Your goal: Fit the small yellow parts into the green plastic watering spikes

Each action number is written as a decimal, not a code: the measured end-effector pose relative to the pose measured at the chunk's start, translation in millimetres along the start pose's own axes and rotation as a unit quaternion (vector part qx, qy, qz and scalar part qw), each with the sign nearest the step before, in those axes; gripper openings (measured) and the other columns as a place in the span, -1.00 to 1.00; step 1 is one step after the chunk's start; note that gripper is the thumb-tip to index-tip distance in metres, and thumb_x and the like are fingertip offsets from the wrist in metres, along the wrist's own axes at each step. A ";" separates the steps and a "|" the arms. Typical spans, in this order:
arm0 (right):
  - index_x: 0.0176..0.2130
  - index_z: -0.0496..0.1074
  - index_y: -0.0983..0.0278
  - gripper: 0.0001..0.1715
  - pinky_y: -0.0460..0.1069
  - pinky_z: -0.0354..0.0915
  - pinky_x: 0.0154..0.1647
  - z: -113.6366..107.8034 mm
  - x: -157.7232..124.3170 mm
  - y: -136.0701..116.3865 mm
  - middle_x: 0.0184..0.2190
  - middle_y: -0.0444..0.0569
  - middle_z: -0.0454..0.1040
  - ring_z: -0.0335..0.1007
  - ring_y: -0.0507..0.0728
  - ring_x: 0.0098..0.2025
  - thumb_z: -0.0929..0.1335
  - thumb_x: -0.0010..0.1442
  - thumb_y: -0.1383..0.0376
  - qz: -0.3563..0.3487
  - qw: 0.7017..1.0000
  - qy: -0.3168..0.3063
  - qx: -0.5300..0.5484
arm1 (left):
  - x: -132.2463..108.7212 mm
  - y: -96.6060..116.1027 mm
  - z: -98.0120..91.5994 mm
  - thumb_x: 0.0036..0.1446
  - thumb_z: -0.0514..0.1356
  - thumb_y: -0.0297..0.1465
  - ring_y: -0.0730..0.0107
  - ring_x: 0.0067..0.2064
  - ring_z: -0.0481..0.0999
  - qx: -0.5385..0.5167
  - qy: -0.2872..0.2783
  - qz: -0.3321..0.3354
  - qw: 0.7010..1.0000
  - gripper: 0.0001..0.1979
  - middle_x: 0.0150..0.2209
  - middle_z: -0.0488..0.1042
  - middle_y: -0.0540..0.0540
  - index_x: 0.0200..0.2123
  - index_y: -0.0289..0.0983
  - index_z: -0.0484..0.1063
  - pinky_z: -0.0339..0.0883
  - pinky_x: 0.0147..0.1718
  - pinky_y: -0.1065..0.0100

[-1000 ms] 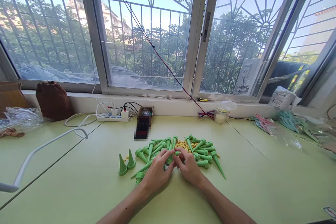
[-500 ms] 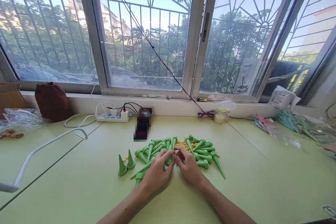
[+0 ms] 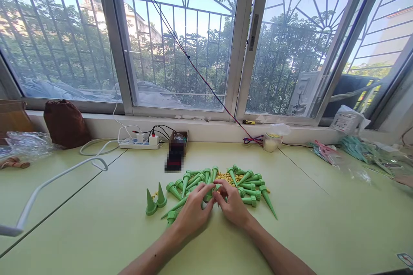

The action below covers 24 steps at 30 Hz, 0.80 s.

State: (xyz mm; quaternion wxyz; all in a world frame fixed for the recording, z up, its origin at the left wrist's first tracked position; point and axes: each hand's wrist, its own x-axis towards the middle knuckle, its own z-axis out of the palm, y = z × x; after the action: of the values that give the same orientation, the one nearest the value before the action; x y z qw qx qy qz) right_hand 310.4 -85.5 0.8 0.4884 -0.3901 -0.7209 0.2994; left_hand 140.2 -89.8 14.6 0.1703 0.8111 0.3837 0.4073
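A heap of several green plastic cone spikes (image 3: 251,182) lies on the pale green table (image 3: 97,223), mixed with small yellow pieces (image 3: 227,177). Two green cones (image 3: 155,200) stand upright to the left of the heap. My left hand (image 3: 192,210) and my right hand (image 3: 232,206) meet at the front of the heap. Both hands have their fingers pinched together around a green spike (image 3: 209,196) between them. What the fingertips do there is partly hidden.
A white power strip (image 3: 140,144) with plugs and a dark box (image 3: 176,154) sit near the window sill. A brown pouch (image 3: 64,123) and plastic bag lie far left, a white cable (image 3: 48,182) crosses the left table, a small jar (image 3: 271,141) and packets lie right.
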 end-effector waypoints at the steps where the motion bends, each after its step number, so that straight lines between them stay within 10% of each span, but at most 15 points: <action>1: 0.03 0.38 0.30 -0.68 -0.04 0.29 -0.39 -0.2 -0.3 0.1 -0.48 -0.11 0.50 0.36 0.10 -0.47 0.31 0.35 0.19 -0.004 1.000 0.000 -0.004 | 0.1 -0.4 -0.1 0.28 0.14 -0.43 0.22 -0.12 0.55 -0.002 0.000 0.000 1.000 -0.70 -0.13 0.51 -0.13 0.06 -0.16 0.45 0.46 -0.10 0.19; 24: 0.00 0.40 0.27 -0.68 -0.02 0.36 -0.31 -2.1 1.1 0.7 -0.39 -0.06 0.52 0.44 0.13 -0.38 0.34 0.32 0.15 -0.007 1.000 0.020 -0.020 | -0.2 -4.7 0.9 0.27 0.13 -0.45 0.22 -0.10 0.53 -0.001 -0.006 0.001 1.000 -0.68 -0.10 0.49 -0.14 0.08 -0.15 0.42 0.43 -0.07 0.19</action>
State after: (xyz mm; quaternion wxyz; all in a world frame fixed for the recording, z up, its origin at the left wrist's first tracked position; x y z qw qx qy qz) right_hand 312.3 -84.1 1.4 0.4971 -0.4008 -0.7192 0.2739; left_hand 138.5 -86.8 11.2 0.1730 0.8137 0.3818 0.4026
